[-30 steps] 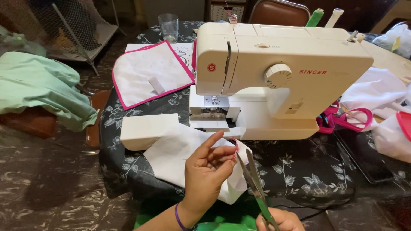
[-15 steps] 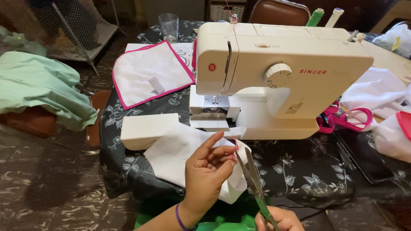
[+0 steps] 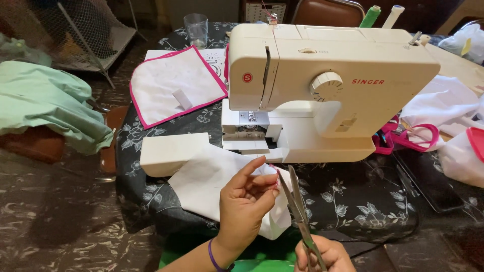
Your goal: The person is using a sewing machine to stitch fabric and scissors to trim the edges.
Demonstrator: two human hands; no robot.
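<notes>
My left hand [image 3: 247,201] pinches the edge of a white fabric piece [image 3: 206,184] with pink trim, lifted just in front of a cream sewing machine [image 3: 327,85]. My right hand [image 3: 322,254], at the bottom edge, grips a pair of scissors [image 3: 295,199]. Their blades point up and stand slightly apart, right beside the pinched fabric edge and my left fingertips. The rest of the fabric lies on the dark floral tablecloth [image 3: 353,196].
A white pink-edged cloth [image 3: 176,85] and a clear glass [image 3: 195,29] lie at the back left. A detached cream machine tray [image 3: 169,153] sits left of the fabric. White and pink fabrics [image 3: 433,121] pile at right. Green cloth [image 3: 45,106] drapes over a chair at left.
The scissors' blades have closed in on the fabric edge held by my left fingers. The hands have barely shifted otherwise.
</notes>
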